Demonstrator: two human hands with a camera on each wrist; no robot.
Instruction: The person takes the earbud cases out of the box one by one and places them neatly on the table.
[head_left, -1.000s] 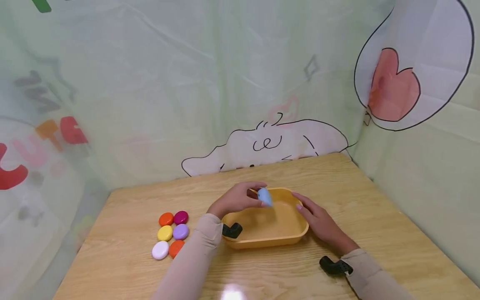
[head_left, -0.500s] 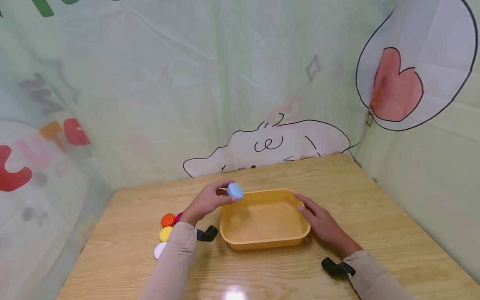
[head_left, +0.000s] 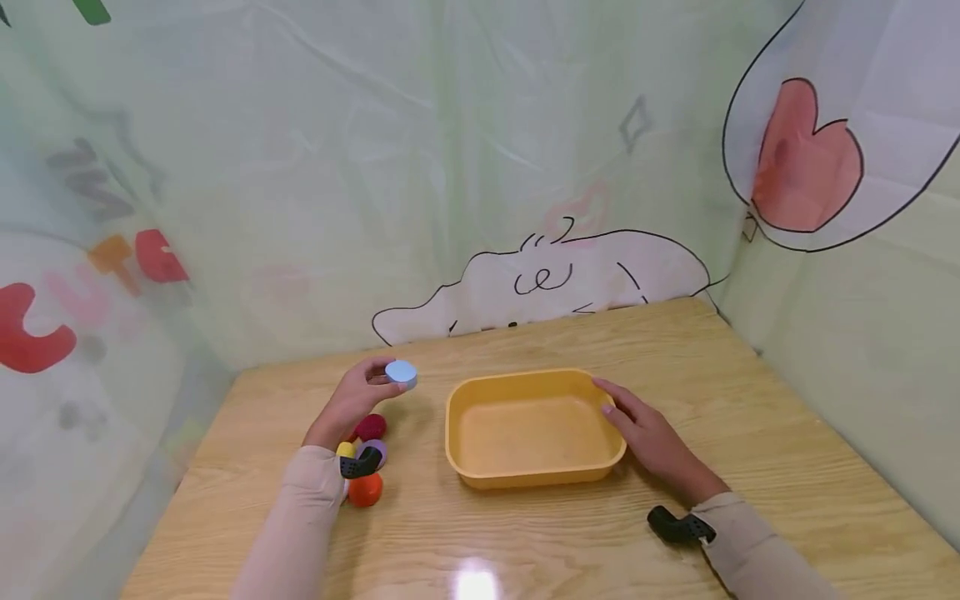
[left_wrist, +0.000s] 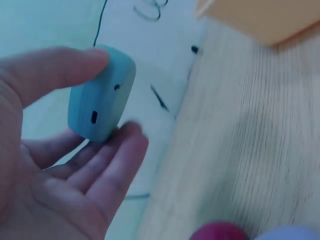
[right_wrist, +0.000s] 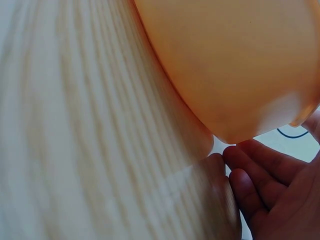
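Note:
My left hand [head_left: 351, 404] pinches a light-blue round puck [head_left: 402, 373] between thumb and fingers, above the table left of the yellow basin. In the left wrist view, the puck's side [left_wrist: 102, 95] shows a dark slot and a small dark hole. The thumb presses one edge, and the fingers lie behind and below. My right hand [head_left: 651, 437] holds the right end of the basin [head_left: 534, 481], with the thumb at the rim and the other fingers along the outside wall. The right wrist view shows these fingers [right_wrist: 260, 170] low against the basin's wall [right_wrist: 235, 65].
Several coloured discs lie on the wooden table [head_left: 570, 542] under and beside my left forearm: a maroon disc [head_left: 372, 427], a purple disc [head_left: 374, 451], a yellow disc [head_left: 346, 449] and an orange disc [head_left: 365, 490]. My left arm partly hides others. A printed cloth [head_left: 337, 183] stands behind the table.
My left hand has carried the blue puck leftward, from over the basin to above the table near the coloured discs. My right hand has stayed at the basin's right end.

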